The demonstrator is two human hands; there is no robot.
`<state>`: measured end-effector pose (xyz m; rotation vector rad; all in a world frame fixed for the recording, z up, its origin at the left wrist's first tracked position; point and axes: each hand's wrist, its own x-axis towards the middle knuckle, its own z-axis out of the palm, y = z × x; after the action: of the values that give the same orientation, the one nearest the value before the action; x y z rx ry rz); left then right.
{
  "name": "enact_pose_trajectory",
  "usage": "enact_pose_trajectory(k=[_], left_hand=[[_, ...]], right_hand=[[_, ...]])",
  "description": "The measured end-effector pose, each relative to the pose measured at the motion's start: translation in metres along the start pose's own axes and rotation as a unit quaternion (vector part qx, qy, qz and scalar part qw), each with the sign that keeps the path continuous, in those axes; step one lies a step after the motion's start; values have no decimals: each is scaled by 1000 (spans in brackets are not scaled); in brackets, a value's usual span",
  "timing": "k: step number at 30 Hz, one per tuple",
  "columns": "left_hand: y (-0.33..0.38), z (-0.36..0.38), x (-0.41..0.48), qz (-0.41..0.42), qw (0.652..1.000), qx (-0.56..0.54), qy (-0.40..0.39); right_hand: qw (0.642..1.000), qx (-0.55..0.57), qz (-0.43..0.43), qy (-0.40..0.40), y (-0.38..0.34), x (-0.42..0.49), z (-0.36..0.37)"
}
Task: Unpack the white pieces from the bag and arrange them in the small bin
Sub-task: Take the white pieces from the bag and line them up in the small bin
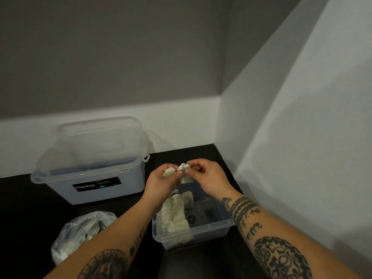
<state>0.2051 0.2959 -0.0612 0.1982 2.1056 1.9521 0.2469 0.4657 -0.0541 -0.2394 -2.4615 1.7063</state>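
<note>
A small clear bin [203, 237] stands on the black floor at lower centre, with two rows of white pieces [173, 216] lined up along its left side. Above its far end, my left hand [161, 183] grips a white piece [168, 172]. My right hand [209, 178] pinches another white piece [184, 174] right beside it, and the two pieces almost touch. A clear plastic bag [80, 234] holding more white pieces lies at lower left, partly hidden by my left forearm.
A large clear storage box [94, 174] with a black label stands at the back left against the white baseboard. A wall corner closes in on the right. Dark objects lie in the right half of the small bin.
</note>
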Motion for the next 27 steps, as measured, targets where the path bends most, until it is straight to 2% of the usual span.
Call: enact_pose_trajectory(k=[5, 8, 14, 20, 27], left_hand=[[-3, -1, 0, -4, 1000, -2, 2], [-5, -5, 3, -5, 999, 1, 33], [-10, -13, 8, -12, 994, -11, 111], [-16, -12, 3, 10, 995, 19, 97], [-19, -11, 0, 11, 995, 32, 97]], right_hand=[[999, -38, 5, -3, 7, 1, 1], [998, -59, 26, 1, 12, 1, 0], [976, -177, 125, -31, 33, 0, 12], [938, -278, 193, -76, 48, 3, 29], [913, -332, 214, -104, 58, 9, 37]])
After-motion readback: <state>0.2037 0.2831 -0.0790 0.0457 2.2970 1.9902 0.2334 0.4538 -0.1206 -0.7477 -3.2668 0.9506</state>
